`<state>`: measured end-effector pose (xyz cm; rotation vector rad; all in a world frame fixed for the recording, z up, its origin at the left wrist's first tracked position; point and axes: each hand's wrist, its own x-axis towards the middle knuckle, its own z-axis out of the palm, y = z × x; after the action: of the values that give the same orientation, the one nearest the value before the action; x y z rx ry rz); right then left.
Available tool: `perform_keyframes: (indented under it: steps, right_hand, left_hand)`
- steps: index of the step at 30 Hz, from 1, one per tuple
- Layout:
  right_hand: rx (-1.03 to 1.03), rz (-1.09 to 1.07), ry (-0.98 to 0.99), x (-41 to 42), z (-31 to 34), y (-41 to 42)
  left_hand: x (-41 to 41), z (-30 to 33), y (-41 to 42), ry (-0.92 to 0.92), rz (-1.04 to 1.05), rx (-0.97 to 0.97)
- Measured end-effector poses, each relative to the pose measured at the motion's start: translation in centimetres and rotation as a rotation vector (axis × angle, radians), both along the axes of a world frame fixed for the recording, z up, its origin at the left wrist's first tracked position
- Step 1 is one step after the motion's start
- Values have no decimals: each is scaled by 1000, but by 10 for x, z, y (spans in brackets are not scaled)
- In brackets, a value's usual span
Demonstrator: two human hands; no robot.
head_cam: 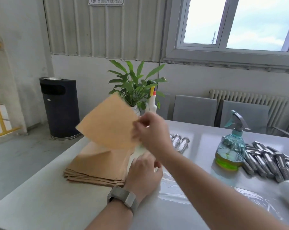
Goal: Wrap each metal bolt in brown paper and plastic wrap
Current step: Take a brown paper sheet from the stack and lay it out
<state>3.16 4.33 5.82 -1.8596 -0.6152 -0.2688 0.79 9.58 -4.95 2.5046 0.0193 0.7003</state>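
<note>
A brown paper sheet (107,122) is lifted above the paper stack (97,166), pinched at its edge by the right hand (150,130). The left hand (143,171) rests beside the stack, fingers curled; what it holds is unclear. Bare bolts (269,161) lie right on the worktop (41,196), beyond the spray bottle (231,146).

Near edge of the tabletop (41,205) is wide open on the left. The paper stack (97,166) blocks the left edge further back. Plastic wrap (198,193) lies flat toward the right, with a spray bottle (230,150) and bolt pile (269,161) crowding the right edge. Plant (133,85) guards the far corner.
</note>
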Motion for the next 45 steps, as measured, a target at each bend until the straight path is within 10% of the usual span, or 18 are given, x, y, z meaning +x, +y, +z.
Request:
perform_keyframes:
  steps: [4,18,34,45]
  right_hand:
    - [304,-89,276,7,13,-106]
    - [233,-403,584,-46,-67,-278]
    - [-878,-561,75,-42,-64,-294]
    - [-715,-865,377,118,-28,-402]
  left_hand:
    - [2,-2,-2,62,-29,-17]
    - [-1,3,-10,-75,-184,-66]
    - [-12,4,-24,130,-572,93]
    - [-9,9,-27,139,-596,42]
